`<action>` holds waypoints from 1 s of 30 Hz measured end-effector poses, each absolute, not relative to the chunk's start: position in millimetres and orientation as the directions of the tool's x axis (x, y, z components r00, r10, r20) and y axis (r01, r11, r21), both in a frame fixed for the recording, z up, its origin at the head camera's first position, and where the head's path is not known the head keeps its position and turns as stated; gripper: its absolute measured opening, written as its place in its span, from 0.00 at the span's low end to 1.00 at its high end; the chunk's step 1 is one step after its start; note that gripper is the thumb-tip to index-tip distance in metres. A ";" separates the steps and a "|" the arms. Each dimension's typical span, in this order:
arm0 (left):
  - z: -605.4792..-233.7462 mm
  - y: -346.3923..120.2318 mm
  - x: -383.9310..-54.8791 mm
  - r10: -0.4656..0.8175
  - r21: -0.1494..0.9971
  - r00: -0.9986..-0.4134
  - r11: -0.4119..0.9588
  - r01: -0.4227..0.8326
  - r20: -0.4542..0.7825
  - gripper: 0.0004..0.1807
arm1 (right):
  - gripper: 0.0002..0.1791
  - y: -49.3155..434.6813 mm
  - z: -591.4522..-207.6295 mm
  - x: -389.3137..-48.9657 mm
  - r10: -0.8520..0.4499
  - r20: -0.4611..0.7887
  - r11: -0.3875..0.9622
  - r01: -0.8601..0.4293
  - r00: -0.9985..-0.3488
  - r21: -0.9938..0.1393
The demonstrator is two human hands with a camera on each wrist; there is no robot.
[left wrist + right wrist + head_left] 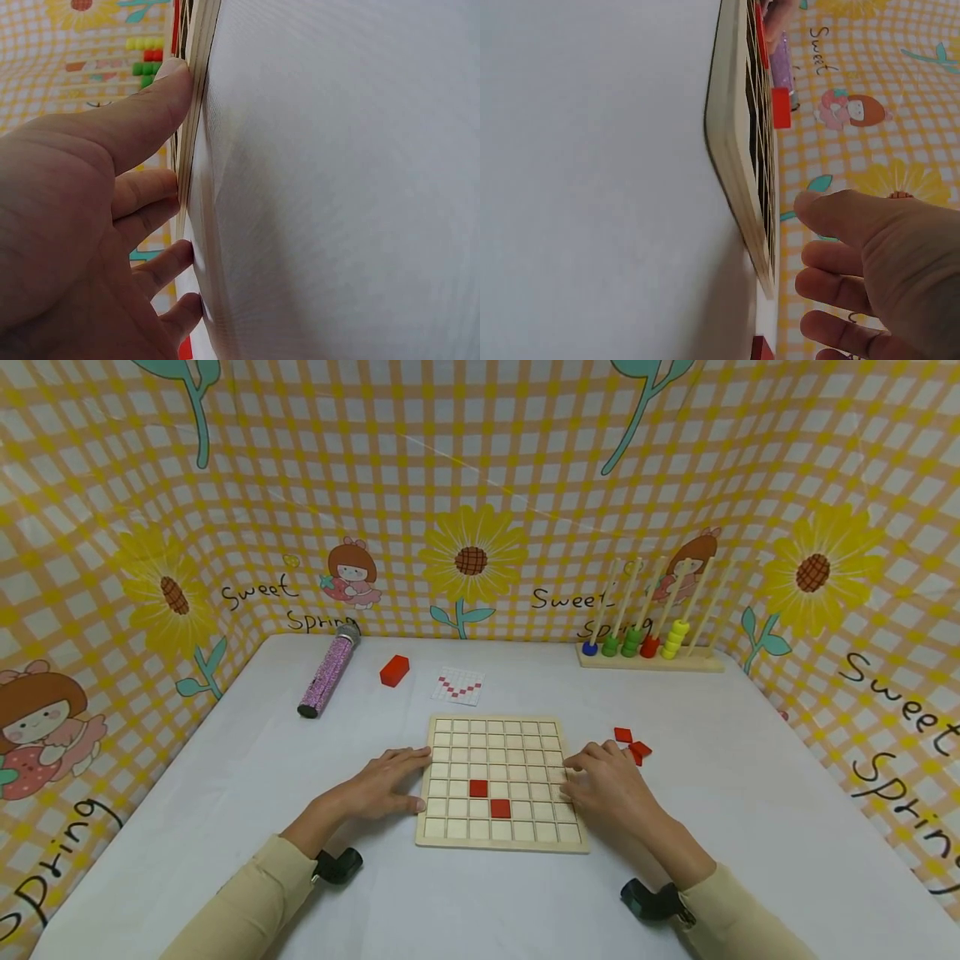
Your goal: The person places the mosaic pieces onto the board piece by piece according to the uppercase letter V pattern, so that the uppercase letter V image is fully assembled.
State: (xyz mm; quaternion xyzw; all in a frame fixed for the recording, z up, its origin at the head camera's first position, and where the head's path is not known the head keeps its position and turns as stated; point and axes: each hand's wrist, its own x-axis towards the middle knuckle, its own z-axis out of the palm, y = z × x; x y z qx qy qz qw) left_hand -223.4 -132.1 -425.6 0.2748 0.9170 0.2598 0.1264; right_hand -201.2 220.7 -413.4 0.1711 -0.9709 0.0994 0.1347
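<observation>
A square wooden grid board (pixel 525 832) lies flat on the white table, with two red square tiles (pixel 478 788) set diagonally in its lower cells. At its left edge, my left hand (pixel 381 787) touches the rim with thumb and fingertips, fingers spread; the left wrist view shows them against the wooden edge (pixel 193 112). My right hand (pixel 617 783) hovers by the board's right edge, fingers loosely bent. In the right wrist view nothing shows between that thumb and fingers. Loose red tiles (pixel 623 735) lie just beyond the right hand, which may partly hide some.
Behind the board are a small card (pixel 459 686) with a red V-shaped pattern and a red block (pixel 394 671). A glittery pink microphone (pixel 327 677) lies at back left. A bead-counting rack (pixel 651 662) with coloured beads stands at back right, before the checked cloth wall.
</observation>
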 end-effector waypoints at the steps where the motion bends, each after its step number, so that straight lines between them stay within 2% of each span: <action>1: -425.7 -132.0 -223.3 0.569 0.546 -0.817 0.715 0.436 -0.092 0.40 | 0.17 224.1 -414.1 -201.0 -0.300 0.299 0.920 -0.358 -0.906 -0.158; 6: -424.9 -132.2 -222.2 0.563 0.544 -0.821 0.721 0.429 -0.098 0.40 | 0.17 239.3 -416.7 -200.0 -0.276 0.306 0.919 -0.344 -0.911 -0.193; 19: -424.5 -132.7 -222.0 0.566 0.548 -0.819 0.715 0.434 -0.091 0.40 | 0.20 262.0 -416.2 -201.7 -0.192 0.267 0.956 -0.241 -0.944 -0.167; 30: -424.1 -132.0 -221.8 0.567 0.550 -0.819 0.714 0.432 -0.093 0.40 | 0.16 276.8 -420.7 -202.4 -0.167 0.253 0.958 -0.218 -0.953 -0.187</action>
